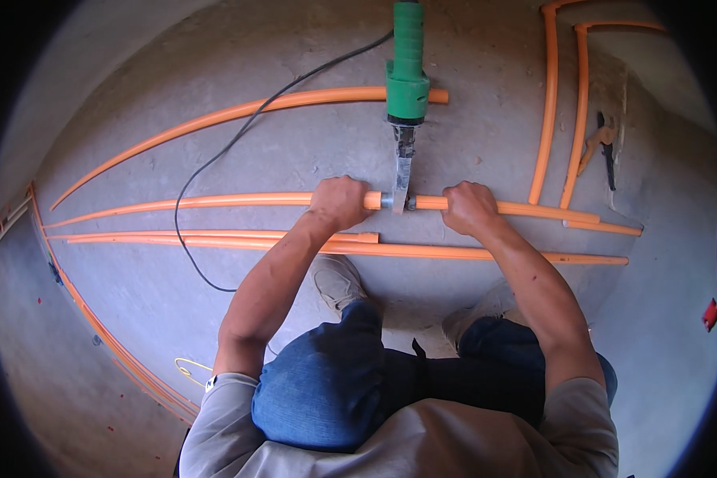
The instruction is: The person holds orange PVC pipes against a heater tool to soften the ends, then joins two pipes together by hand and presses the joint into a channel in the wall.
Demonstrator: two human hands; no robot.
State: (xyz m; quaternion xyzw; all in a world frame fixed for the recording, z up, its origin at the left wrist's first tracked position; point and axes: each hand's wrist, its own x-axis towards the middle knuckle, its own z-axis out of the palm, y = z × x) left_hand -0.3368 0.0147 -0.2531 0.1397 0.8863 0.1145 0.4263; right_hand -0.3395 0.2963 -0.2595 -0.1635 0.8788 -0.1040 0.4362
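Observation:
My left hand point(340, 202) is wrapped round a long orange pipe point(247, 199) close to its right end. My right hand point(469, 209) grips a second orange pipe point(546, 210) near that pipe's left end. Between the two hands stands a pipe welding tool point(409, 56) with a green handle and body. Its flat metal heating plate point(402, 171) reaches down between the facing pipe ends, and a metal socket on each side meets a pipe end. Whether the ends sit inside or over the sockets I cannot tell.
More orange pipes point(438, 251) lie on the concrete floor near my shoes, and another point(311, 97) passes under the tool. A black cable point(215, 155) loops leftward. Bent orange pipes point(546, 103) run at the upper right, near a pipe cutter point(605, 143). Further pipes point(103, 323) follow the left wall.

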